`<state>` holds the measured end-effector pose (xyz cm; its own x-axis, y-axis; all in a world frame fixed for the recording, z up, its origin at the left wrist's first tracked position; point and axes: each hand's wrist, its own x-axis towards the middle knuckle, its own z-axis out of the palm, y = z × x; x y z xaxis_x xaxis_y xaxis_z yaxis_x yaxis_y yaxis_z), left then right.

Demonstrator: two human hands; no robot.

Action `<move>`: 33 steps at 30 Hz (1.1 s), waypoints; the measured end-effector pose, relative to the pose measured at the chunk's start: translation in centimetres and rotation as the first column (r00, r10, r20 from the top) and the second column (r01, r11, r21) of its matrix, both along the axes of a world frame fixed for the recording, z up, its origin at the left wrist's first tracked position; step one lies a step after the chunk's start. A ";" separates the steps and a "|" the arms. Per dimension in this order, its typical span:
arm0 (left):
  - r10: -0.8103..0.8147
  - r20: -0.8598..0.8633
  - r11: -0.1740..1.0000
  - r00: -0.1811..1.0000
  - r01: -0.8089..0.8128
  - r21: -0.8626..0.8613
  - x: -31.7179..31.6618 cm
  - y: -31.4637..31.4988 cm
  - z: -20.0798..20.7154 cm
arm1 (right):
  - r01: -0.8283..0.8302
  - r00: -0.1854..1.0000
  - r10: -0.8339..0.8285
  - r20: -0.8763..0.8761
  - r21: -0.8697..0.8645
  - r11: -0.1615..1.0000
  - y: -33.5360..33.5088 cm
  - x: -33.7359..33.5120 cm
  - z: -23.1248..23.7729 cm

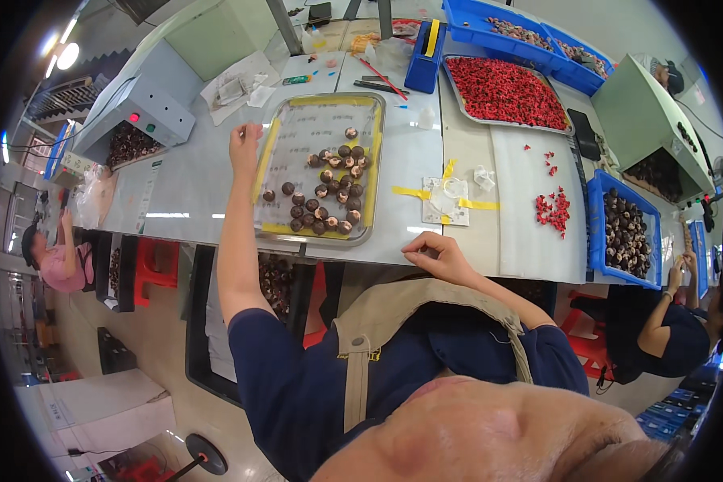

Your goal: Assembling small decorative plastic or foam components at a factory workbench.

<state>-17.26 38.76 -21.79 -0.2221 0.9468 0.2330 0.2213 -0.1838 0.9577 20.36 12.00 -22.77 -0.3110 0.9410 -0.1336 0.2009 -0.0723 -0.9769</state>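
Note:
A metal tray with a yellow border (297,105) lies on the table in front of me. Several dark brown balls (321,191), some with pale patches, are spread over its right and lower parts. My left hand (247,145) is over the tray's left edge, fingers curled closed; what they hold, if anything, is hidden. My right hand (440,255) rests at the table's front edge, thumb and fingers drawn together, with nothing visible in them. Beyond it, a white square fixture (434,210) with a round centre is held down by yellow tape strips. Small red pieces (553,210) lie farther right.
A tray of red pieces (498,90) stands at the back, near blue bins (474,24). At right is a blue crate (596,233) of dark balls. Grey-green machines (169,104) flank the table. One person (60,261) sits left, another (659,329) right.

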 end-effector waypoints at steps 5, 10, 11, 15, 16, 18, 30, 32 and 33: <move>0.033 -0.097 0.990 0.995 -0.019 0.141 -2.4 -4.2 0.0 | -0.353 0.850 0.438 -0.293 0.300 0.886 -1.5 2.1 9.5; 0.163 0.277 0.964 0.947 -0.213 0.158 -7.9 -5.7 -5.7 | -0.342 0.544 0.779 -0.312 0.765 0.545 -2.1 0.6 22.3; 0.166 0.286 0.970 0.944 -0.208 0.124 -8.5 -7.1 -7.7 | -0.389 0.387 0.810 -0.441 0.718 0.577 -2.6 -0.9 23.2; 0.222 0.272 0.964 0.936 -0.252 0.080 -7.0 -9.0 -7.3 | -0.086 0.260 0.821 -0.509 0.835 0.544 -5.2 -4.9 23.4; 0.251 0.279 0.955 0.927 -0.283 0.082 -6.2 -8.8 -6.4 | -0.049 0.331 0.827 -0.455 0.866 0.497 -5.0 -4.6 23.5; 0.283 0.332 0.940 0.900 -0.329 0.090 -5.7 -8.9 -5.5 | 0.001 0.404 0.842 -0.357 0.921 0.389 -5.0 -5.4 23.3; 0.260 0.372 0.928 0.891 -0.338 0.160 -6.8 -9.6 -8.0 | 0.379 0.704 0.697 -0.140 0.903 -0.201 -12.4 1.8 25.4; 0.257 0.349 0.931 0.901 -0.328 0.161 -6.8 -10.1 -7.6 | 0.374 0.693 0.696 -0.188 0.919 -0.124 -11.3 2.8 24.4; 0.254 0.348 0.934 0.903 -0.322 0.155 -6.8 -10.5 -7.5 | 0.310 0.715 0.660 -0.230 0.951 -0.004 -10.8 3.1 23.8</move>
